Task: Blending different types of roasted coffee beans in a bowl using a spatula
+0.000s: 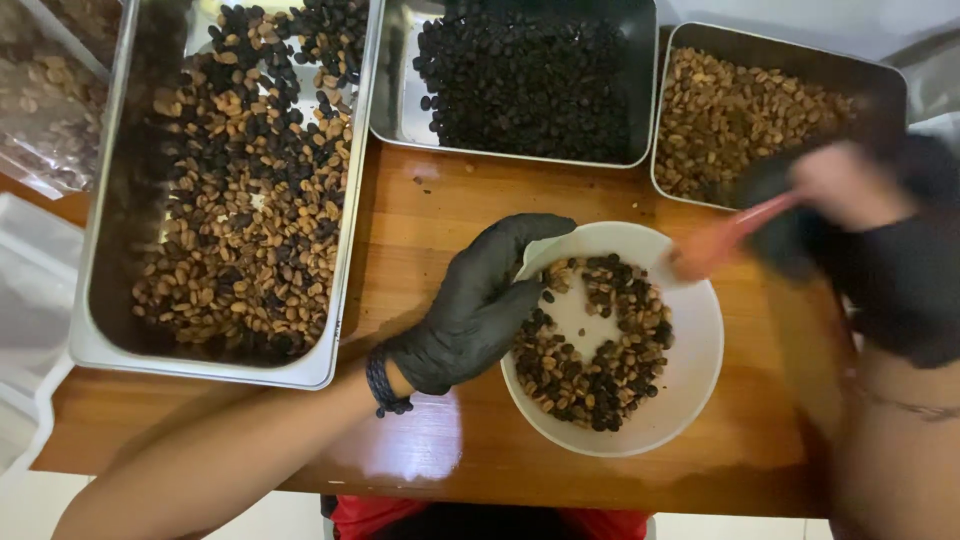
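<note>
Sorting mixed coffee beans (590, 350), I am steadying the white bowl (690, 340) with my gloved left hand (470, 310) clamped on its near rim. My blurred right hand (850, 190) is grasping orange tweezers (725, 240), their tip hovering just beyond the left fingers; picking single beans slowly seems wisest.

A single head-worn camera looks almost straight down, at close range, on a white bowl (610, 340) centred slightly right of frame.
</note>
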